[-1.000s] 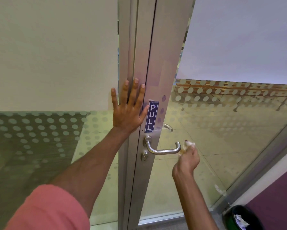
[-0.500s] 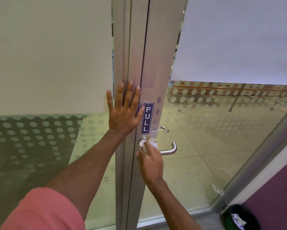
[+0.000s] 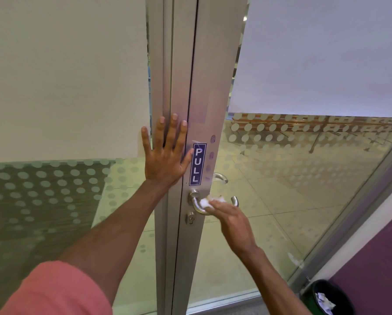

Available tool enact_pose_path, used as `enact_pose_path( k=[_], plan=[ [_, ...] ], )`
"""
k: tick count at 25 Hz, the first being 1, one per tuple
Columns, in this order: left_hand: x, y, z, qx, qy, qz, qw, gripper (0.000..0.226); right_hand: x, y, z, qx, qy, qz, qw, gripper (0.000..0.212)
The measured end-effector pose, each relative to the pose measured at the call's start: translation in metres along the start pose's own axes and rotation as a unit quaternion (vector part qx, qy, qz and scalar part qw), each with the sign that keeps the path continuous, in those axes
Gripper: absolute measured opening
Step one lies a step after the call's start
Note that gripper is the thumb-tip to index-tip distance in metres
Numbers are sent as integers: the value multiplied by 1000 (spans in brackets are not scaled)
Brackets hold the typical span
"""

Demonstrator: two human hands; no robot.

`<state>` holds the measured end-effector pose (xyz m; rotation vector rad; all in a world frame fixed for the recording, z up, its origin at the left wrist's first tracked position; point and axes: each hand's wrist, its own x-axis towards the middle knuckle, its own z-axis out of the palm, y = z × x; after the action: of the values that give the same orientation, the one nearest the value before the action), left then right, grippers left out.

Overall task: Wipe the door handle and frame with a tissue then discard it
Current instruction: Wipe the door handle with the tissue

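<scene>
A silver lever door handle [image 3: 197,204] sticks out of the aluminium door frame [image 3: 209,87], just under a blue PULL sticker [image 3: 197,164]. My right hand [image 3: 230,220] presses a crumpled white tissue [image 3: 207,202] against the middle of the handle's bar, covering part of it. My left hand [image 3: 166,155] lies flat with fingers spread on the frame left of the sticker, holding nothing. A keyhole [image 3: 190,220] sits below the handle.
Glass panels with frosted dots flank the frame on both sides. A second handle [image 3: 221,177] shows through the glass on the far side. A black bin [image 3: 326,297] with crumpled paper inside stands at the bottom right by a purple wall [image 3: 376,264].
My right hand with the tissue went from the handle's free end to its base at the frame, then slid back to the middle of the bar. My left hand stayed flat on the frame.
</scene>
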<state>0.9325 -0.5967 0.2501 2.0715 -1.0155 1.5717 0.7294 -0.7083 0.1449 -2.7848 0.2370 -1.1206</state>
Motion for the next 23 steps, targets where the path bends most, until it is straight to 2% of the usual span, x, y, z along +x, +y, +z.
enact_pose_path(
  k=[2, 5, 7, 11, 13, 15, 19, 20, 21, 22, 23],
  plan=[
    [0, 1, 0, 1, 4, 0, 1000, 77, 6, 18, -7, -16, 28, 56, 998, 33],
    [1, 0, 1, -3, 6, 1, 1000, 79, 22, 22, -13, -44, -49, 180, 981, 40],
    [1, 0, 1, -1, 8, 2, 1000, 80, 33, 27, -13, 12, -85, 244, 966, 38],
    [0, 1, -3, 10, -14, 3, 1000, 79, 43, 37, -19, 132, -96, 345, 924, 34],
    [2, 0, -5, 3, -39, -3, 999, 77, 38, 40, -24, 174, -62, 370, 911, 33],
    [3, 1, -12, -21, -54, -17, 998, 75, 24, 39, -27, 228, 22, 414, 881, 35],
    [-36, 29, -35, -142, -44, 34, 988, 57, -21, 30, -21, 381, 167, 504, 757, 30],
    [-59, 43, -43, -208, -71, 10, 975, 46, -35, 26, -13, 402, 180, 524, 729, 29],
    [-85, 59, -53, -290, -128, -54, 947, 33, -49, 21, -5, 423, 184, 541, 704, 28],
    [-109, 75, -65, -373, -202, -150, 893, 21, -63, 14, 5, 443, 179, 555, 680, 28],
    [-130, 91, -76, -443, -278, -257, 813, 15, -76, 6, 14, 465, 170, 569, 657, 28]
  ],
)
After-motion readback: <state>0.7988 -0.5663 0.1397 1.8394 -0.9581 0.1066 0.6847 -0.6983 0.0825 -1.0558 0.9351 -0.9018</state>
